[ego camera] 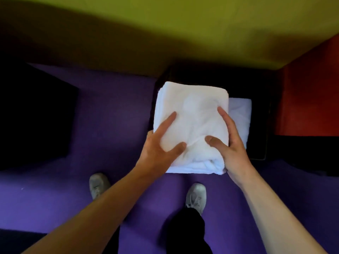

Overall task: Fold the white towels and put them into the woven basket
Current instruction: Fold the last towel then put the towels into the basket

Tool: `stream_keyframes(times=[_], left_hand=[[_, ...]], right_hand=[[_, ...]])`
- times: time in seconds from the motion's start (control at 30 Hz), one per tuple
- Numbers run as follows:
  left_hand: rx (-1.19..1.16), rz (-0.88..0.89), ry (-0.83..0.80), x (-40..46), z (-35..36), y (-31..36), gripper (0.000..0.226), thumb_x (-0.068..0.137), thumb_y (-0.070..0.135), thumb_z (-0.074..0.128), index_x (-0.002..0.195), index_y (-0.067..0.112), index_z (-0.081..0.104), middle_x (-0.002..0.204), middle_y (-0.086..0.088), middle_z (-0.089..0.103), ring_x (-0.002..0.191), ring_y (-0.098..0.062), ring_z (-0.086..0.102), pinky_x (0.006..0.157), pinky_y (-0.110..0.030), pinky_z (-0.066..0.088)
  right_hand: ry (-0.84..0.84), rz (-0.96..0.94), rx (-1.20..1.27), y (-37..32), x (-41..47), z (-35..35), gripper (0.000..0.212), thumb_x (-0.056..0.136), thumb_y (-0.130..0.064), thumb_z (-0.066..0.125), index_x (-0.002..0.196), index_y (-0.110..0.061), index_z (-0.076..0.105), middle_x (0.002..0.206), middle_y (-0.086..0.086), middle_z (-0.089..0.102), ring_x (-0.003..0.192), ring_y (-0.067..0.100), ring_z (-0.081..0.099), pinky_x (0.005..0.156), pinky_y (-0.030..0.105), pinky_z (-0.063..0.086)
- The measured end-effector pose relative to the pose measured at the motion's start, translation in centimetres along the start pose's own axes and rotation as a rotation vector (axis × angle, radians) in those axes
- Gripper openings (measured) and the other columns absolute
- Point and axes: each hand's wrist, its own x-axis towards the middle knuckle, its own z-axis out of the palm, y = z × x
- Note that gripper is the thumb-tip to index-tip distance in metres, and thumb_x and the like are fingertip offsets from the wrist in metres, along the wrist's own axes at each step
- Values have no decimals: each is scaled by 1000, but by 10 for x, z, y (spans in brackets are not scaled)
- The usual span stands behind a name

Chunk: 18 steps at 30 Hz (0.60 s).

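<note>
At nine o'clock a big dark box shape (pixel 34 114) is sitting on the purple floor (pixel 113 110). Two pale shoes are standing on that floor, the left shoe (pixel 99 184) at seven o'clock and the right shoe (pixel 196 196) at six o'clock.

The left hand (pixel 157 145) is holding the left side of the folded white towel (pixel 190 123) in the middle. Its thumb is pressing on top near the front edge, one long finger is lying flat on top and pointing to one o'clock, and the other fingers are hiding under the towel.

The right hand (pixel 229 149) is holding the right side the same way, with the thumb on top, one finger along the right edge and the other fingers hiding underneath.

The towel is hanging just over the dark basket (pixel 260 129) at three o'clock. Another white towel (pixel 240 116) is lying inside the basket. The basket is too dark to show its weave. A red wall (pixel 308 99) is standing farthest right.
</note>
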Motion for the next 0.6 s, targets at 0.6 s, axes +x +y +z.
stream_keyframes(times=[0.6], left_hand=[[205, -51, 82, 171, 111, -120, 80, 87, 36, 74, 146, 63, 27, 135, -1, 34, 115, -16, 45, 97, -25, 40]], right_hand=[[43, -40, -11, 167, 183, -49, 69, 85, -13, 71, 135, -55, 50, 144, -13, 53, 127, 9, 56, 104, 41, 52]])
